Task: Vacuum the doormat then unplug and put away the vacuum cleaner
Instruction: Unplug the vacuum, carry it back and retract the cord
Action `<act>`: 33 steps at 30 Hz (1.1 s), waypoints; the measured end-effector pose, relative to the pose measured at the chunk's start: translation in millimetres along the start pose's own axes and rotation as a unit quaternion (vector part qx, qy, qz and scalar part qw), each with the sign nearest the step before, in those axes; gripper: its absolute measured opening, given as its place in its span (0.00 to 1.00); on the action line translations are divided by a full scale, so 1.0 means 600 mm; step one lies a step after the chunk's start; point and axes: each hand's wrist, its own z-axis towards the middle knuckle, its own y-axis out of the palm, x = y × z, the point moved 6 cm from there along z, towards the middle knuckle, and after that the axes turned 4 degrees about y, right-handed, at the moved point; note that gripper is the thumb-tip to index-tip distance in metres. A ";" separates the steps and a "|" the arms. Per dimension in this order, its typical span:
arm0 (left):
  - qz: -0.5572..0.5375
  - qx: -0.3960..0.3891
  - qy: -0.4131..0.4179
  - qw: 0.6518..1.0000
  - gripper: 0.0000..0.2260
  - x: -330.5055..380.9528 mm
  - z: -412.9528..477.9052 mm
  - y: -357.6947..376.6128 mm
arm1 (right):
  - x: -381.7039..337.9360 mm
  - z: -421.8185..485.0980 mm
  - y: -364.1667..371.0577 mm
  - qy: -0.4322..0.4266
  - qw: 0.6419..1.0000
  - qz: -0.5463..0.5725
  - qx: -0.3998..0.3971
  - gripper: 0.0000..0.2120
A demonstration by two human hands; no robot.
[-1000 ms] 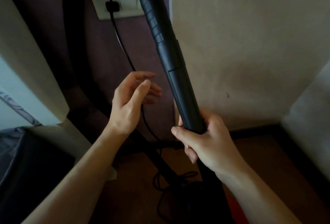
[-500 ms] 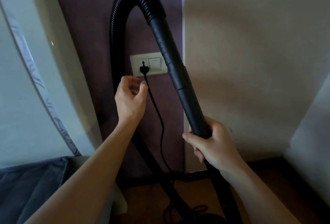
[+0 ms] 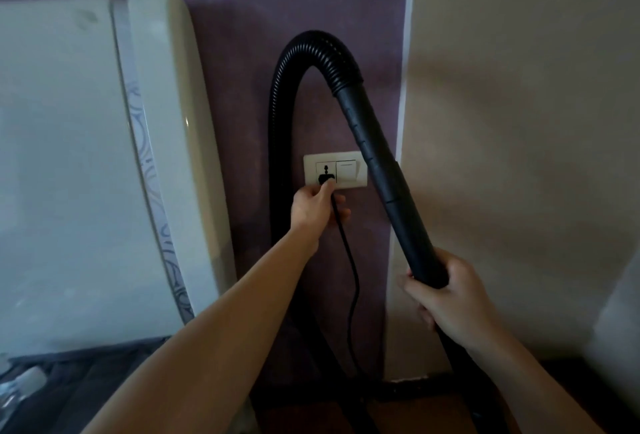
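The left hand (image 3: 320,206) has risen from the thin black cord (image 3: 348,253) to the small black plug (image 3: 327,178), seated in the cream wall socket (image 3: 349,174) — thumb and curled fingers (image 3: 341,214) seem to pinch it. The right hand (image 3: 450,295) stays clamped round the rigid black vacuum wand (image 3: 391,184) — unplugging comes next.

My left hand (image 3: 313,207) pinched the plug (image 3: 326,177) in the wall socket (image 3: 310,170); my right hand (image 3: 452,300) gripped the vacuum tube (image 3: 389,187).

place: home room | cues: wall socket (image 3: 335,170); purple wall (image 3: 239,87); vacuum hose (image 3: 311,47)
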 end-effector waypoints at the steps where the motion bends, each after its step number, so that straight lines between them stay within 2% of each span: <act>1: -0.016 0.001 -0.003 1.000 0.08 0.005 0.000 0.005 | 0.001 0.000 -0.001 0.001 1.000 -0.004 0.001 0.08; 4: -0.009 0.015 -0.016 1.000 0.09 0.010 0.012 0.012 | 0.002 0.000 0.000 -0.001 1.000 -0.021 -0.004 0.08; 6: 0.069 0.045 0.005 0.997 0.13 0.013 0.023 0.008 | 0.000 0.002 0.000 -0.005 1.000 -0.029 -0.003 0.08; 9: 0.257 0.088 0.085 0.958 0.15 0.026 0.013 0.011 | -0.002 0.008 -0.002 -0.007 1.000 -0.029 0.001 0.08; 12: 0.308 0.126 0.147 0.931 0.15 0.031 -0.007 0.012 | -0.002 0.007 -0.004 -0.011 1.000 -0.025 0.000 0.08; 15: 0.350 0.132 0.178 0.910 0.13 0.035 -0.005 0.010 | -0.001 0.007 -0.007 -0.016 0.999 -0.029 -0.002 0.08; 22: 0.355 0.105 0.210 0.905 0.14 0.040 -0.005 0.006 | 0.001 0.001 -0.011 -0.023 0.999 -0.034 -0.001 0.09; 30: 0.345 0.125 0.231 0.901 0.17 0.040 -0.013 0.006 | 0.013 0.006 -0.019 -0.005 1.000 0.008 -0.014 0.08; 33: 0.340 0.112 0.280 0.891 0.14 0.019 -0.054 0.017 | 0.014 0.013 -0.017 -0.016 1.000 -0.004 -0.015 0.08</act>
